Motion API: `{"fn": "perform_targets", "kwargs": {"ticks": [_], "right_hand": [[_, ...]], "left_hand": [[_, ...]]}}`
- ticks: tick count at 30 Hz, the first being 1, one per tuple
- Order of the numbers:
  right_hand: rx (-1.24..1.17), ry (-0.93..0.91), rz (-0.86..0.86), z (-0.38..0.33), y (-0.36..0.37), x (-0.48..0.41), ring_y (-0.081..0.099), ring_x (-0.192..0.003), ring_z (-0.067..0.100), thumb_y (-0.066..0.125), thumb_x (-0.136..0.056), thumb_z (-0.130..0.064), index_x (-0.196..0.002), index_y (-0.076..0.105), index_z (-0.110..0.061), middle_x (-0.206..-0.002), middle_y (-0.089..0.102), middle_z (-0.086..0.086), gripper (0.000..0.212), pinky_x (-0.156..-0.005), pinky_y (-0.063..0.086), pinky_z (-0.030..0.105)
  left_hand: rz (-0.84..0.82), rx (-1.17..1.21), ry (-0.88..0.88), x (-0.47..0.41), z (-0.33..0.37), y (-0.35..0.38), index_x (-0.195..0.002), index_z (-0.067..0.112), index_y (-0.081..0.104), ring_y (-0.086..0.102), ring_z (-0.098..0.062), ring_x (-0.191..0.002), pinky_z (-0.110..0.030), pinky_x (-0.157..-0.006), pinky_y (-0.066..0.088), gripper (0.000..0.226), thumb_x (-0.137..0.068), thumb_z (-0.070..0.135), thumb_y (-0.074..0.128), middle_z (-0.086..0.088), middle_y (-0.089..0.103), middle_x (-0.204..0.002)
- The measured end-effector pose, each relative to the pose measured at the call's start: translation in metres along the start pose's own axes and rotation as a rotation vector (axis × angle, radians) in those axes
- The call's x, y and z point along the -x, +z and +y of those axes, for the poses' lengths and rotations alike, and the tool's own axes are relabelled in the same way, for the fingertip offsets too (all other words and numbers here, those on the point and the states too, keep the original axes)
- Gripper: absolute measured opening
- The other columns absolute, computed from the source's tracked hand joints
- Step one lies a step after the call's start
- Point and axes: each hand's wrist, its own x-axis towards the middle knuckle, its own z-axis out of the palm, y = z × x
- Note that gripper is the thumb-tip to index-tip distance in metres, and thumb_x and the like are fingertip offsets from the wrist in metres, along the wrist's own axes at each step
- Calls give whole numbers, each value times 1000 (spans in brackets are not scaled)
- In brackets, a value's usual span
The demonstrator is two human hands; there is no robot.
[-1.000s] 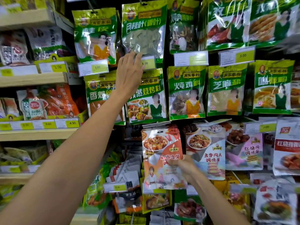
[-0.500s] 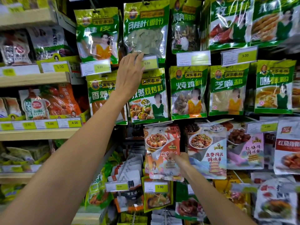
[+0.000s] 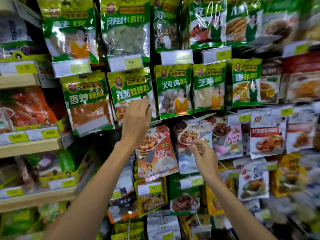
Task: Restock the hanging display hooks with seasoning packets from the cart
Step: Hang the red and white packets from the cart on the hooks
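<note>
two slim arms show, both bare along all that is in view. the left forearm (image 3: 97,184) looks broad and long near the camera, and the right forearm (image 3: 230,201) looks narrower. the left hand (image 3: 136,122) is bare, its back and knuckles showing and its fingers (image 3: 138,105) smeared by blur. the right hand (image 3: 203,155) is bare too, with slender fingers (image 3: 196,144).

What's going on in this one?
A person stands at a wall of hanging seasoning packets. The left hand is raised, fingers relaxed, before a green glossy barbecue-seasoning packet. The right hand hovers empty beside an orange-red tofu-sauce packet hanging there. Neither hand holds anything.
</note>
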Motion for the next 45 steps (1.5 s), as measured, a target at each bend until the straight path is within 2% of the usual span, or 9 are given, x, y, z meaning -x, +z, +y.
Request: {"fn": "perform_targets", "kwargs": {"ticks": [4, 6, 10, 13, 19, 26, 33, 40, 45], "right_hand": [[52, 45, 33, 31, -56, 24, 59, -83, 1, 48, -100, -27, -112, 63, -16, -98, 66, -1, 21, -66, 46, 10], [70, 104, 82, 51, -88, 43, 62, -77, 6, 47, -99, -33, -100, 65, -19, -87, 68, -1, 24, -61, 46, 16], [129, 241, 187, 101, -155, 95, 63, -75, 27, 46, -99, -29, -83, 67, -11, -79, 68, 12, 33, -70, 48, 41], [254, 331, 262, 139, -205, 141, 63, -71, 23, 49, -99, -17, -79, 68, -7, -74, 68, 6, 30, -67, 44, 34], [267, 603, 383, 199, -304, 232, 65, -70, 17, 54, -96, -11, -76, 69, -14, -72, 71, 3, 25, -70, 49, 31], [351, 840, 513, 241, -391, 303, 66, -71, 1, 61, -92, -15, -77, 62, -40, -71, 69, -18, 29, -67, 47, 15], [324, 1034, 667, 291, -444, 311, 70, -78, 14, 63, -90, -11, -90, 71, -20, -81, 73, -2, 12, -77, 55, 33], [391, 1138, 824, 360, -490, 281, 65, -75, -4, 65, -88, -13, -91, 70, -25, -77, 70, -15, 13, -64, 45, 6], [376, 1214, 925, 425, -525, 252, 65, -77, 0, 63, -90, -13, -94, 69, -21, -82, 69, -10, 10, -68, 47, 10]], "left_hand": [[-81, 399, -303, 58, 55, 34, -111, 4, 62, 57, -21, -99, -26, -84, 41, 27, -101, 18, 42, -9, 63, -104], [-127, 559, -383, 91, 91, 52, -101, 12, 63, 54, -7, -78, -11, -69, 35, 24, -101, 21, 40, 3, 61, -86], [-384, 800, -622, 158, 165, 93, -99, 22, 61, 58, -7, -76, -22, -66, 44, 29, -98, 35, 35, 1, 64, -86], [-542, 875, -749, 203, 226, 122, -108, 9, 66, 63, -18, -93, -26, -81, 48, 36, -99, 29, 37, -4, 67, -104], [-813, 1021, -873, 280, 349, 162, -95, 8, 67, 58, 2, -62, -14, -58, 45, 29, -100, 20, 40, -2, 70, -83], [-1186, 1011, -746, 338, 450, 199, -85, 13, 67, 65, -28, -85, -44, -83, 51, 23, -97, 10, 47, -7, 71, -85], [-1404, 986, -481, 336, 526, 260, -105, 8, 68, 63, -24, -95, -30, -81, 45, 18, -95, 9, 53, -4, 69, -98], [-1553, 1021, -152, 322, 607, 373, -114, 9, 65, 61, -17, -99, -24, -81, 44, 23, -96, 16, 53, -3, 68, -109], [-1633, 1002, 47, 318, 667, 455, -117, 11, 63, 63, -22, -100, -30, -84, 49, 25, -98, 20, 50, -6, 68, -109]]}}
